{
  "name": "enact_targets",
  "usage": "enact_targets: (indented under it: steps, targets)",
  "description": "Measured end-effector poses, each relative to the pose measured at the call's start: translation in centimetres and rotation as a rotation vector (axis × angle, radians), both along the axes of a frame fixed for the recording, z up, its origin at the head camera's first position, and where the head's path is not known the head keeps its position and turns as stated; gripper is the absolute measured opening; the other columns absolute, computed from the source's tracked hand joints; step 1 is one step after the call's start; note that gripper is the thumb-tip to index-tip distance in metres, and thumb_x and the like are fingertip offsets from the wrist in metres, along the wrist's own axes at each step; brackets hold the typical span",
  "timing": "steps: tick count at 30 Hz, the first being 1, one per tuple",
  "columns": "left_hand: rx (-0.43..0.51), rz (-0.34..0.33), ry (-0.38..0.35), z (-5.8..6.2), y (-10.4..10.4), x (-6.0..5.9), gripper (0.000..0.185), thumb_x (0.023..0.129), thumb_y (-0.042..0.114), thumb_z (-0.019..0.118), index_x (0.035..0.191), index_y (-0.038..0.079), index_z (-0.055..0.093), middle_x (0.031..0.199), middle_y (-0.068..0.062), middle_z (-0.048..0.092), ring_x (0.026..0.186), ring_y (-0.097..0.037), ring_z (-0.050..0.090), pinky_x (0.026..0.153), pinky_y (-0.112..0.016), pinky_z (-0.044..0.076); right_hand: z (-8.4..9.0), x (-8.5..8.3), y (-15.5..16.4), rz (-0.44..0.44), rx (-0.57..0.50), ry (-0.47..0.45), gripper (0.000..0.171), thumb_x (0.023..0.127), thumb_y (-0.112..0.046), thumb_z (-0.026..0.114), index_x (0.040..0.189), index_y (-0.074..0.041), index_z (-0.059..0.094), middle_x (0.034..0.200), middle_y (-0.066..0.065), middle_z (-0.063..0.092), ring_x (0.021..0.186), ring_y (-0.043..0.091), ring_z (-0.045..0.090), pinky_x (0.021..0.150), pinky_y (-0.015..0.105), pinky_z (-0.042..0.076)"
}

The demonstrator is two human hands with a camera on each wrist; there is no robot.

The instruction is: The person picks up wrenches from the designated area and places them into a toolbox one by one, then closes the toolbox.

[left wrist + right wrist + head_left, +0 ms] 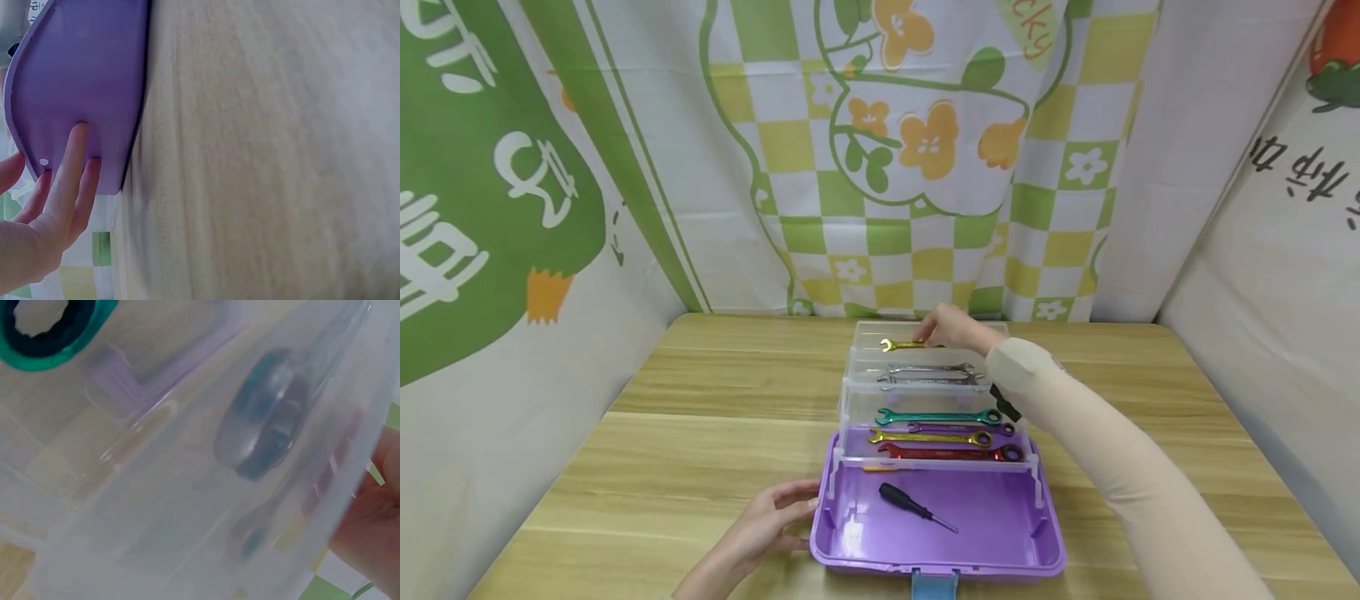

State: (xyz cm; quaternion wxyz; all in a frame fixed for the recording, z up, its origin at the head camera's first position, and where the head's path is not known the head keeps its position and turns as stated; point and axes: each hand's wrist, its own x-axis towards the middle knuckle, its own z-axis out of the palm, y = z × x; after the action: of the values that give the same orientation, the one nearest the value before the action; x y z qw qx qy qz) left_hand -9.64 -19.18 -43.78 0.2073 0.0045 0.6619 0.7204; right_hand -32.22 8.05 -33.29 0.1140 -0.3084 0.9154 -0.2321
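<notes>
A purple toolbox (940,560) stands open on the table with clear tiered trays (859,400) raised at its back. My right hand (953,327) is at the topmost tray, its fingers on a gold wrench (897,344); the fingertips are partly hidden. In the right wrist view that hand (369,531) shows behind the cloudy tray wall. My left hand (56,209) touches the outer side of the box with fairly straight fingers. Two silver wrenches (932,381) lie in the middle tray. Below them sit a teal wrench (936,417), a purple one, another gold one and a red wrench (951,453).
A black-handled screwdriver (904,500) lies in the bottom of the box. A blue latch (935,585) hangs at the box's front. Wooden table (722,417) surrounds the box, and a patterned curtain (925,233) hangs close behind the trays.
</notes>
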Motion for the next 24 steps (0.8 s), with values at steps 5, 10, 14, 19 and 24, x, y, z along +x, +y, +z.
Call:
enact_targets:
  steps: [5,10,14,19,24]
  targets:
    - [-0.007,0.004,0.005,0.0,0.1,0.1,0.055,0.085,0.015,0.055,0.127,-0.014,0.031,0.127,-0.029,0.039,0.101,-0.03,0.054,0.077,-0.047,0.052,-0.3,0.0,0.1,0.007,0.005,0.023,0.021,0.078,0.005,0.059,0.097,0.0,0.066,0.094,0.013,0.066,0.088,0.025,0.06,0.078,0.03,0.053]
    - [-0.018,-0.01,0.014,0.3,0.1,0.0,0.055,0.086,0.014,0.054,0.126,-0.015,0.031,0.126,-0.029,0.04,0.101,-0.03,0.054,0.078,-0.047,0.052,0.1,0.4,0.3,0.006,-0.022,0.034,0.02,0.079,0.004,0.059,0.098,0.001,0.066,0.092,0.014,0.066,0.086,0.025,0.06,0.071,0.029,0.054]
    - [-0.05,-0.026,0.028,0.6,0.1,-0.1,0.055,0.085,0.014,0.055,0.125,-0.016,0.032,0.125,-0.029,0.041,0.1,-0.03,0.054,0.078,-0.045,0.052,0.6,0.8,0.8,-0.001,-0.075,0.026,0.021,0.081,0.0,0.059,0.101,0.002,0.064,0.095,0.015,0.065,0.089,0.027,0.059,0.075,0.032,0.054]
    - [-0.101,-0.061,0.066,0.9,-0.1,-0.4,0.052,0.085,0.014,0.055,0.122,-0.016,0.036,0.123,-0.03,0.043,0.1,-0.03,0.054,0.076,-0.044,0.054,1.2,1.4,1.8,0.036,-0.121,0.04,0.022,0.082,-0.003,0.059,0.103,0.003,0.063,0.096,0.017,0.064,0.091,0.029,0.059,0.081,0.036,0.052]
    - [-0.121,-0.115,0.105,1.4,-0.6,-0.8,0.049,0.087,0.013,0.051,0.122,-0.018,0.037,0.119,-0.03,0.047,0.097,-0.031,0.056,0.074,-0.043,0.054,1.9,2.1,3.3,0.045,-0.17,0.017,0.024,0.083,-0.005,0.058,0.104,0.005,0.062,0.099,0.02,0.063,0.091,0.029,0.059,0.08,0.036,0.052]
